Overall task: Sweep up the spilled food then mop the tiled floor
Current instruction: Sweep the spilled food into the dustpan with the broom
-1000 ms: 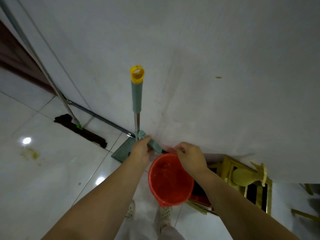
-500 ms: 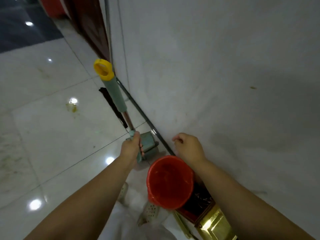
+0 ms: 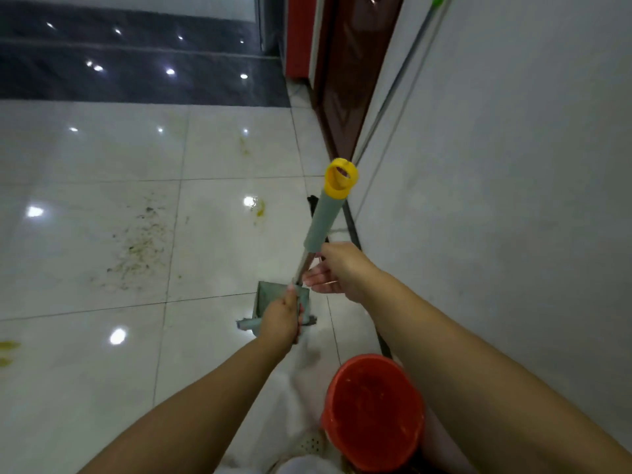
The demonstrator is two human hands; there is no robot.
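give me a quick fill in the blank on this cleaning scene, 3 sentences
1. The cap on top of the dustpan handle is coloured ____.
2. The left hand grips the handle's lower shaft, while the ____ hand sits open beside it, just under the grey grip.
3. The bucket near the person's feet is coloured ____.

Missing words: yellow; right; red

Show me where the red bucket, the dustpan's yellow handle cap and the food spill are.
red bucket [image 3: 372, 410], head view, inside wall.
yellow handle cap [image 3: 341, 179], head view, its side.
food spill [image 3: 140, 249], head view, middle of the scattered crumbs.
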